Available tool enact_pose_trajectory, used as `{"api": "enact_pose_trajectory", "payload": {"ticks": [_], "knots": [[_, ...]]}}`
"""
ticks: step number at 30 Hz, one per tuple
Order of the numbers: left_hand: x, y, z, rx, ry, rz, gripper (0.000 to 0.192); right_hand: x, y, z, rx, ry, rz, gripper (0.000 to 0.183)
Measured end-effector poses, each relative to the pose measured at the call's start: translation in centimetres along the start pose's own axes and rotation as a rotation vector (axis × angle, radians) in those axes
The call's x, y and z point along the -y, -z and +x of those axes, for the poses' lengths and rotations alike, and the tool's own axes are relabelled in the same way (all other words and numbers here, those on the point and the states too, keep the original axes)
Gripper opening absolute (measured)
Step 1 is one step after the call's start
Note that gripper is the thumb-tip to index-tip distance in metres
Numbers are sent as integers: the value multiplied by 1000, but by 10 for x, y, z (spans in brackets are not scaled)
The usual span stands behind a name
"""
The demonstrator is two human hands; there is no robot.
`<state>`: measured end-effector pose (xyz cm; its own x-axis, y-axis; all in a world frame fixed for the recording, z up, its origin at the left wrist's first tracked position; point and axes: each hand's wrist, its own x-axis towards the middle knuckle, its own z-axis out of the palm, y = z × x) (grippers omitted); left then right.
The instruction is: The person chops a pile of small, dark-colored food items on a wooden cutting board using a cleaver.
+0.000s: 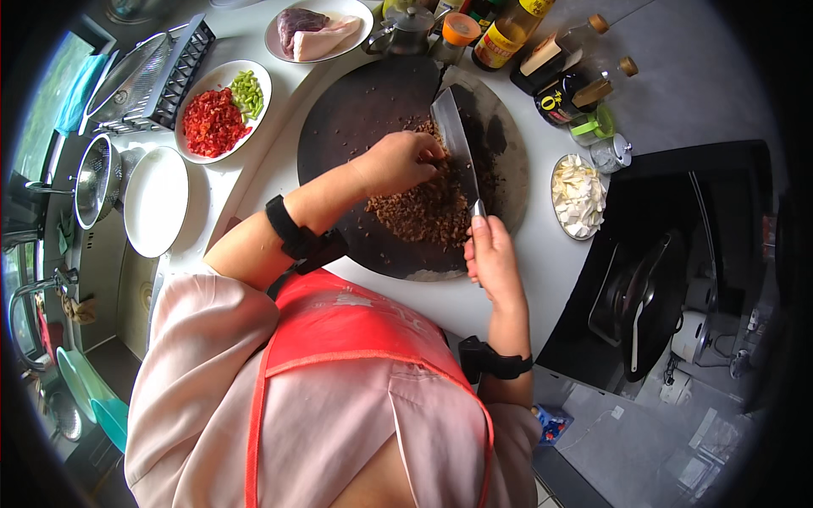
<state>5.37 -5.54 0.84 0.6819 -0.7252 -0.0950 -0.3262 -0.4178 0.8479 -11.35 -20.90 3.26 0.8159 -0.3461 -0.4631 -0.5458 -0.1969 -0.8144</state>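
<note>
My right hand (492,257) grips the handle of a kitchen cleaver (458,140), whose broad blade points away from me over a round dark chopping board (346,95). Finely chopped brown food (425,216), too small to identify surely, is heaped on the board left of the blade, with crumbs scattered about. My left hand (406,164) hovers over or rests on the heap, its fingers curled close to the blade's left face. Whether those fingers pinch anything is hidden from this angle.
Around the board are a plate of chopped red and green peppers (213,124), a plate of raw meat (314,32), a white dish (156,202) and a dish of white slices (578,197). Sauce bottles (508,35) line the back. A black cooktop (641,273) lies right.
</note>
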Motion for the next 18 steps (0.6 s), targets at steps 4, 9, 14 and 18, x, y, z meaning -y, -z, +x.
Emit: {"api": "enact_pose_trajectory", "payload": {"ticks": [4, 9, 14, 18], "knots": [[-24, 3, -26, -7, -85, -210, 31, -4, -7, -7, -52, 147, -20, 29], [-1, 9, -53, -105, -129, 116, 41, 6, 4, -2, 28, 65, -49, 27], [13, -7, -71, -134, -107, 330, 59, -35, -14, 18, -48, 336, -265, 27], [13, -17, -77, -160, -27, 89, 61, 9, 2, -7, 23, 130, 51, 26]]}}
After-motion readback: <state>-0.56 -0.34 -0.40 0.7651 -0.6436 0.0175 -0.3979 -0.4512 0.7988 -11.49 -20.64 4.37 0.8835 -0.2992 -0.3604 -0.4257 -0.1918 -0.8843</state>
